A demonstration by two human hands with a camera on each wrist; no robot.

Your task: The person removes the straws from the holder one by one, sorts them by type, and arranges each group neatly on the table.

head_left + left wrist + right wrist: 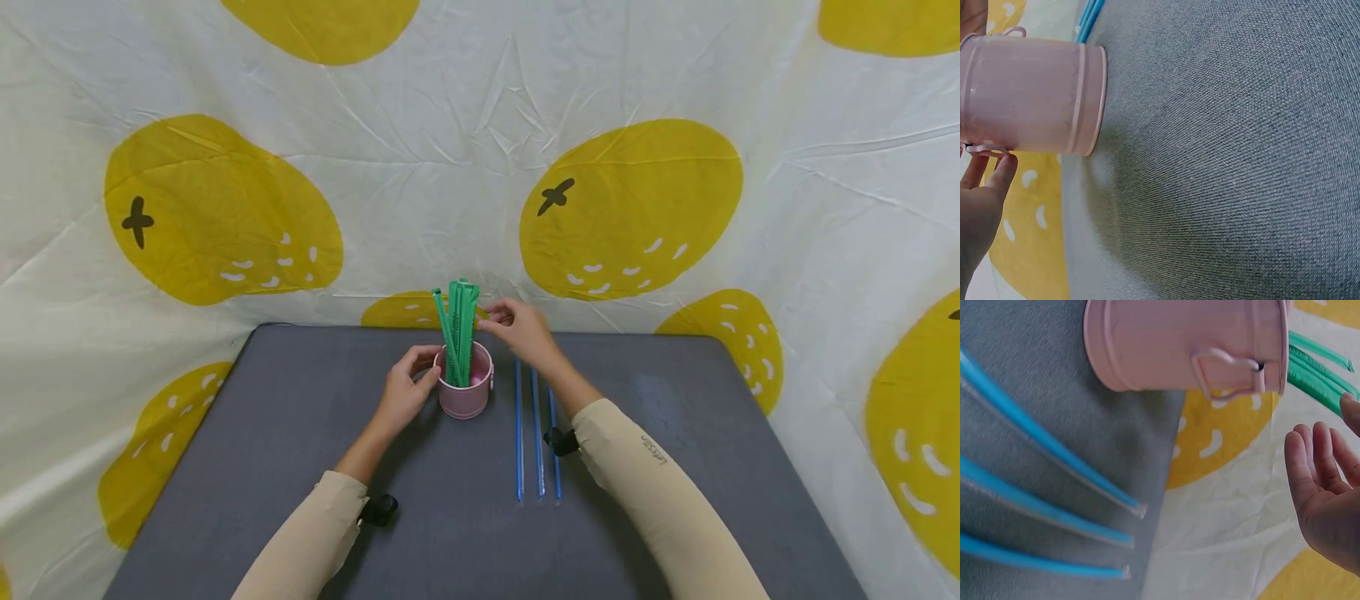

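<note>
Small dark print is seen on the right sleeve (654,451), but it cannot be read.

Pink cup (465,392), green straws (459,329), blue straws (537,433).
</note>
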